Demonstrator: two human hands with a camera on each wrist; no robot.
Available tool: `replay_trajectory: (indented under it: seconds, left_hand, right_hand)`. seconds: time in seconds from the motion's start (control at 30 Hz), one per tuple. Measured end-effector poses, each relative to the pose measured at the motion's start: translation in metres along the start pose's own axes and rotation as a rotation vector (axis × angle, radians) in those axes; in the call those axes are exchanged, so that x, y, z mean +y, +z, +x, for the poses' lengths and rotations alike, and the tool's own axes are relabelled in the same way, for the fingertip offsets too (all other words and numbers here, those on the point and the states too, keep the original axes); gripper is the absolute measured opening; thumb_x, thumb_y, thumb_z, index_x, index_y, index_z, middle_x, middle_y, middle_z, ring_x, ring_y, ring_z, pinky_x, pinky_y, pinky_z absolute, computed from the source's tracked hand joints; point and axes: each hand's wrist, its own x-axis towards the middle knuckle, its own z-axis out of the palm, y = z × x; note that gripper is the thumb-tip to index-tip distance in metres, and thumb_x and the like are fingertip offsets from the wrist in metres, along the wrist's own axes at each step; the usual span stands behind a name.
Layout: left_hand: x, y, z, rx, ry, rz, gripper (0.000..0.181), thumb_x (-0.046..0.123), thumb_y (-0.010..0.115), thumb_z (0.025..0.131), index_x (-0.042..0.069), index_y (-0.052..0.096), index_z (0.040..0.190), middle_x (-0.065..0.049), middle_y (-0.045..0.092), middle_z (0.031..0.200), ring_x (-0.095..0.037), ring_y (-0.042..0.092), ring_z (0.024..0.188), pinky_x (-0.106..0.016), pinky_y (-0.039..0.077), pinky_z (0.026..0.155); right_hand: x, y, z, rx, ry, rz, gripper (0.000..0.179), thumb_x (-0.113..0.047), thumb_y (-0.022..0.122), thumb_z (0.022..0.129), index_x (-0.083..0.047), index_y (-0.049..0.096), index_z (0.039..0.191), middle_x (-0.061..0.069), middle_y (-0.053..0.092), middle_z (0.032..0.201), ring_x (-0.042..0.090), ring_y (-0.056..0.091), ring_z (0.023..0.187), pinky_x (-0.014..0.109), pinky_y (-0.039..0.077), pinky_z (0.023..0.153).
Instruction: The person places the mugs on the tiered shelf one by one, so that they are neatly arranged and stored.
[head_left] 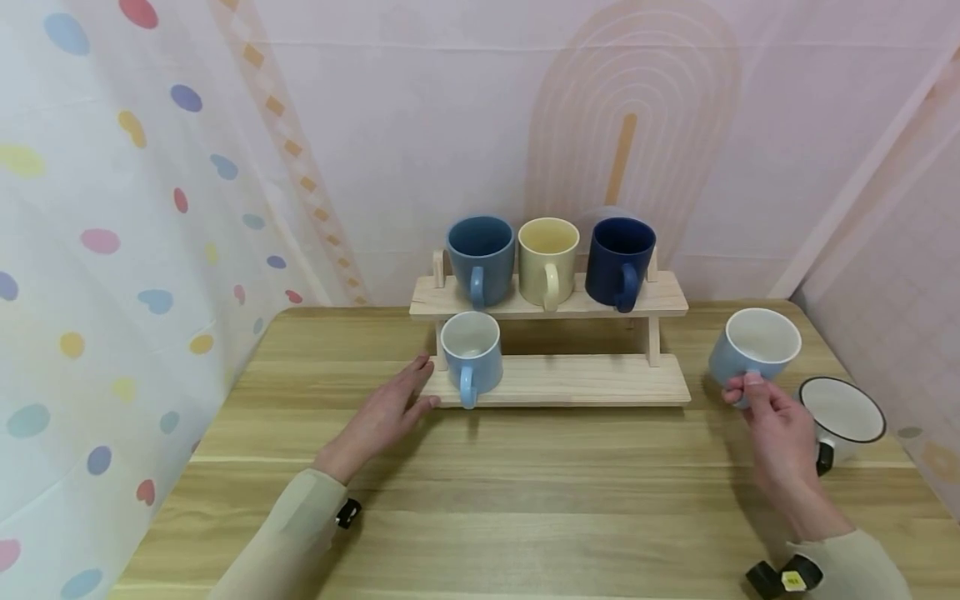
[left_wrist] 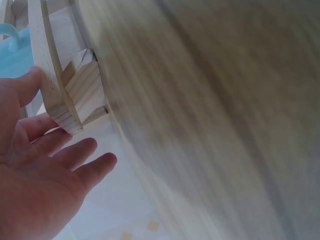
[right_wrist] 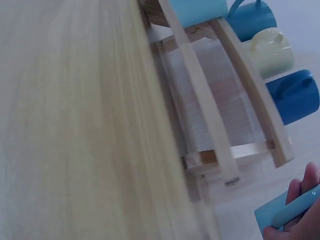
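Note:
My right hand (head_left: 780, 437) pinches the handle of a light blue mug (head_left: 731, 357) with a white inside, right of a two-tier wooden rack (head_left: 592, 381). The mug looks raised off the table, handle towards me. In the right wrist view the fingers wrap that handle beside the mug's wall (right_wrist: 267, 212). At the rack's left end, my left hand (head_left: 382, 417) touches the lower shelf, thumb on its front edge and the other fingers extended, as the left wrist view shows. Another light blue mug (head_left: 483, 373) stands on that shelf's left end.
The upper shelf carries a medium blue mug (head_left: 491, 267), a pale yellow mug (head_left: 536, 271) and a dark navy mug (head_left: 607, 271). Just beyond my right hand stands a white mug (head_left: 847, 412) with a black rim and handle. Patterned curtains (head_left: 420, 125) enclose the wooden table (head_left: 525, 500).

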Motion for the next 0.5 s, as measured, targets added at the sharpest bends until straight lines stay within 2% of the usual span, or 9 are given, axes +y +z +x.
replay_trajectory:
  seconds: [0.2, 0.5]
  left_hand:
    - [0.000, 0.000, 0.001, -0.001, -0.005, -0.007, 0.064, 0.030, 0.061, 0.106, -0.006, 0.040, 0.155, -0.023, 0.030, 0.165, -0.043, 0.034, 0.149, -0.059, 0.032, 0.119]
    - [-0.001, 0.000, 0.000, -0.010, -0.007, -0.013, 0.064, 0.030, 0.061, 0.106, -0.005, 0.041, 0.155, -0.023, 0.030, 0.165, -0.042, 0.034, 0.149, -0.059, 0.032, 0.119]
  right_hand:
    - [-0.010, 0.000, -0.005, -0.067, -0.058, 0.033, 0.028, -0.020, 0.059, 0.107, -0.001, 0.074, 0.092, -0.002, 0.070, 0.091, 0.008, 0.068, 0.093, 0.012, 0.052, 0.091]
    - [-0.024, 0.007, -0.016, -0.130, -0.068, 0.001, 0.030, -0.023, 0.060, 0.106, 0.000, 0.074, 0.093, -0.002, 0.070, 0.090, 0.009, 0.068, 0.096, 0.012, 0.052, 0.091]
